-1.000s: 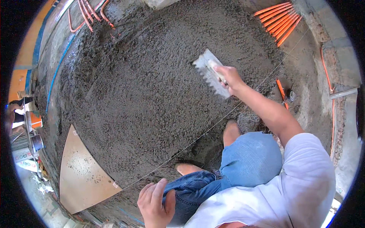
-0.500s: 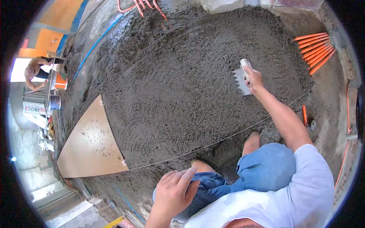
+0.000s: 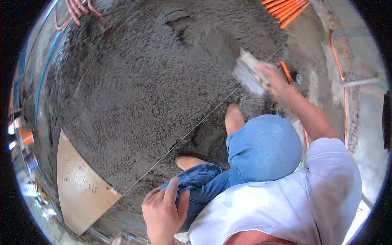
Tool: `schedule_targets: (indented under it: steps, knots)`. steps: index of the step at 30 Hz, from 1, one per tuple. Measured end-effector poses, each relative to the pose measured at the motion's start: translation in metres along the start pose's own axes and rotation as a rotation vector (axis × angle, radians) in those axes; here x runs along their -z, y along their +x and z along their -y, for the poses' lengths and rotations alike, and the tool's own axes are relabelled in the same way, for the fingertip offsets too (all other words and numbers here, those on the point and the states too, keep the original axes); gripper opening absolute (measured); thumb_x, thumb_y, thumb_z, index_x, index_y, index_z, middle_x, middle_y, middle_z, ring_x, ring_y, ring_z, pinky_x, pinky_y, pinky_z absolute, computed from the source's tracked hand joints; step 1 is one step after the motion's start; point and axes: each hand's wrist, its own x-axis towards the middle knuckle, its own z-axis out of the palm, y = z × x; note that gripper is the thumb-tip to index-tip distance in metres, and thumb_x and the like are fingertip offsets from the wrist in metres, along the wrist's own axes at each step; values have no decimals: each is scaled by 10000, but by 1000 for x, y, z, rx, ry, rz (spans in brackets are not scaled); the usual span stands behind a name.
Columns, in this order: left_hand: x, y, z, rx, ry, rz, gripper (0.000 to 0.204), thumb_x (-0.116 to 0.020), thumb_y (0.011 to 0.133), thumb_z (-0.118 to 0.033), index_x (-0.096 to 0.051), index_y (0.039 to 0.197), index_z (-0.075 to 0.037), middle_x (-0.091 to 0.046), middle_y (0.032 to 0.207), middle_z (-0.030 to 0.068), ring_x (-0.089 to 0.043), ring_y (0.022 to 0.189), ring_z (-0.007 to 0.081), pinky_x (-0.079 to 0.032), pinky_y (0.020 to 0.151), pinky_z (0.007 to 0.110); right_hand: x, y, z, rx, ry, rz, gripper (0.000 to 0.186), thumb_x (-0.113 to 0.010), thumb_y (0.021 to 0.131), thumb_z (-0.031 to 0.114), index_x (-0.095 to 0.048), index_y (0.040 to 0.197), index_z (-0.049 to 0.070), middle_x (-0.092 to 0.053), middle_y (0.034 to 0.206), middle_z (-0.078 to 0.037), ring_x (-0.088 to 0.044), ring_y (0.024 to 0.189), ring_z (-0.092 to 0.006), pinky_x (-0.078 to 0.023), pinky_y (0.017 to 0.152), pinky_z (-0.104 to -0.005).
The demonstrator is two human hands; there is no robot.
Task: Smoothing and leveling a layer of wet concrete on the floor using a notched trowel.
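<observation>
My right hand (image 3: 274,78) is closed around the pale handle of a flat hand trowel (image 3: 245,75), while my left hand (image 3: 165,210) hangs loosely open beside the knee of my jeans (image 3: 265,147), thumb apart from the slightly curled fingers, with nothing visible in it. The trowel is ahead of me and to the right, at the near edge of the wet mortar bed (image 3: 134,81), over the course of the taut string line (image 3: 204,119); the blur keeps me from telling whether the blade touches the mortar or stands just above it. If I swing it low here, I could snag the string and pull it out of true, and a tilted blade could gouge the surface. The short orange tube (image 3: 285,71) lies near my knuckles, so a wide sweep to the right might knock it. My feet (image 3: 234,118) are close to the string too, and a careless step could tread on it or dent the mortar. As for looks, the trowel's blade is light grey and smeared, its edge too blurred to read; the mortar is dark grey, coarse and grainy, smoother beyond the blade, with a beige tile (image 3: 81,183) speckled with dark splashes at its left
</observation>
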Motion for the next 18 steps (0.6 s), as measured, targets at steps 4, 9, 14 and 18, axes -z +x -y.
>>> schedule_targets:
  steps: [4, 9, 14, 18]
  knots:
    - [11, -1, -13, 85, 15, 3, 335, -687, 739, -166, -607, 1040, -43, -667, 752, 106, -627, 654, 297, -492, 668, 379, 77, -94, -11, -106, -304, 110, 305, -632, 800, 366, -621, 862, 67, -551, 638, 2, -450, 446, -60, -300, 351, -213]
    - [10, 8, -11, 6, -5, 35, 339, -686, 746, -164, -604, 1051, -41, -670, 750, 105, -626, 640, 301, -490, 669, 385, 92, -157, 18, -103, -1791, 164, 359, -688, 714, 361, -667, 905, 58, -593, 656, -61, -548, 572, -135, -477, 556, -326]
    - [12, 8, -12, -22, -5, 24, 341, -688, 746, -164, -602, 1052, -39, -671, 753, 109, -627, 638, 302, -488, 661, 389, 91, -135, 28, -30, -1053, -235, 325, -674, 753, 335, -652, 866, 31, -577, 619, -61, -546, 571, -133, -466, 555, -323]
    - [18, 12, -9, 79, -23, 93, 359, -663, 774, -179, -594, 1098, -43, -648, 770, 150, -624, 684, 324, -492, 661, 401, 21, -52, 9, -153, -308, -157, 314, -622, 835, 359, -618, 863, 46, -532, 633, -4, -452, 459, -71, -314, 382, -225]
